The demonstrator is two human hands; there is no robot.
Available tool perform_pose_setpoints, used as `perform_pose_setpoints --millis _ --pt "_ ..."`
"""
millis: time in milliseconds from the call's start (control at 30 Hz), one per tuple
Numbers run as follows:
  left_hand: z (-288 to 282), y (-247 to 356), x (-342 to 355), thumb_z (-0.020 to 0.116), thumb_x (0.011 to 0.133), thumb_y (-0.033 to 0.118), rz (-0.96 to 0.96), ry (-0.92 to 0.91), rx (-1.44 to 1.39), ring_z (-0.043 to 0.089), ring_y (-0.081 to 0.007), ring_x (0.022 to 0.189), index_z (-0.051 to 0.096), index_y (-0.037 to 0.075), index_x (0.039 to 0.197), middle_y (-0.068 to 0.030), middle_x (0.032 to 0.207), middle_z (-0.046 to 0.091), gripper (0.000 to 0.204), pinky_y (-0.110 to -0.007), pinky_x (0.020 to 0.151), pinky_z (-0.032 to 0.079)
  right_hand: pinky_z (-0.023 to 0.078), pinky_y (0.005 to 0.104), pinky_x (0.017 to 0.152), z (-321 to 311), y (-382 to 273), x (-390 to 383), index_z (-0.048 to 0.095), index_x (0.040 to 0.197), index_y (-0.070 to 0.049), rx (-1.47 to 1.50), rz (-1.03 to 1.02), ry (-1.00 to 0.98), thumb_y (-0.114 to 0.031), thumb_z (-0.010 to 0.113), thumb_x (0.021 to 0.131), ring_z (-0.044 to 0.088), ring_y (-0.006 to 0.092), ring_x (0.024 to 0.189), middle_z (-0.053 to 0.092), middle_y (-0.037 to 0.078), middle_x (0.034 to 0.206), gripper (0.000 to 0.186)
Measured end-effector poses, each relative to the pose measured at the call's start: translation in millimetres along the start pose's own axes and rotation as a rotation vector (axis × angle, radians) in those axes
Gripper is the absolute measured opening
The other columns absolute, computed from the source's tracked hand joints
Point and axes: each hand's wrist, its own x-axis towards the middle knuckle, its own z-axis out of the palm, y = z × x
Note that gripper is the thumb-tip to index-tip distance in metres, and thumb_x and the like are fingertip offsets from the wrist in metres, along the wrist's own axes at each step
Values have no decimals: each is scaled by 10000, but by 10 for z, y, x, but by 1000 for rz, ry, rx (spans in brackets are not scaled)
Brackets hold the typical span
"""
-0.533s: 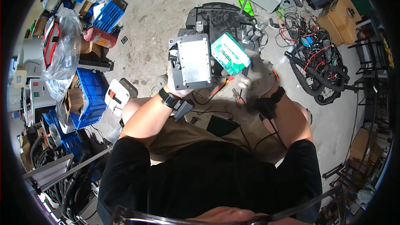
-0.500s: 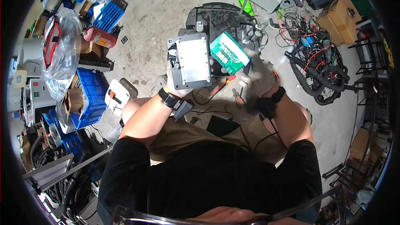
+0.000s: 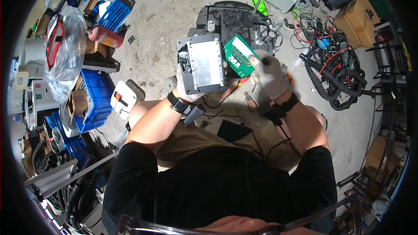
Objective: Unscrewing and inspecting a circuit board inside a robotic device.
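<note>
Floor: grey concrete workshop floor, crowded at the edges; the person sits low, knees up, and holds the work above the lap

Left hand: left hand, gloved, a watch on the wrist; the fingers are closed from below on the module, a dark grey box with a bare metal plate on its face, tilted toward the camera

Right hand: right hand, also gloved; the fingers are closed on the near edge of the board, a green circuit board, and hold it just beside the right side of the module

Change: compared with half a second ago, both things sit almost in the same place; the board looks a little more flat against the side of the module, but the shift is very small

Meaning: I judge that the board is being held steady at the module, not carried away; whether the two touch, I cannot tell

Below the hands: pliers with red handles lie near red and black wires on the floor

Behind: a black housing lies just past the module

Right side: a heap of cables, cardboard boxes further back

Left side: blue crates, a clear plastic bag, a red cylinder
</note>
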Motion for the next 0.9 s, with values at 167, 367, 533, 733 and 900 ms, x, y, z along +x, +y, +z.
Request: perform_pose_setpoints --millis 167,367,533,733,900 --pt "64 -4 -20 416 945 518 12 27 10 626 -344 1048 459 79 1356 -163 1214 600 603 -488 826 561 394 236 435 43 15 -3 619 957 0 -71 -12 41 -154 551 952 465 43 473 497 -29 610 168" --pt "73 -69 23 372 968 493 -8 27 83 638 -326 1020 457 66 1351 -164 1193 608 580 -470 829 564 386 229 429 2 39 -8 634 1009 12 -123 -121 51 -157 548 955 468 42 471 535 -25 633 197" --pt "26 -15 -7 363 955 528 0 18 -116 583 -324 1123 466 97 1349 -171 1238 574 593 -514 940 487 416 221 534 72 -57 -39 652 958 3 -367 -337 192 -142 616 914 516 48 569 573 -19 652 156" --pt "-28 -10 -25 378 943 548 76 22 -60 565 -295 1160 435 125 1388 -115 1313 547 616 -495 968 471 418 234 559 -69 -25 0 634 821 -15 -411 -234 105 -138 669 875 516 48 599 601 -8 659 139" --pt "-92 -44 -51 394 939 555 105 31 28 576 -288 1150 423 131 1398 -105 1314 551 625 -486 954 486 413 235 551 -83 1 17 632 790 -14 -430 -228 130 -128 664 873 503 45 585 595 -4 638 144"
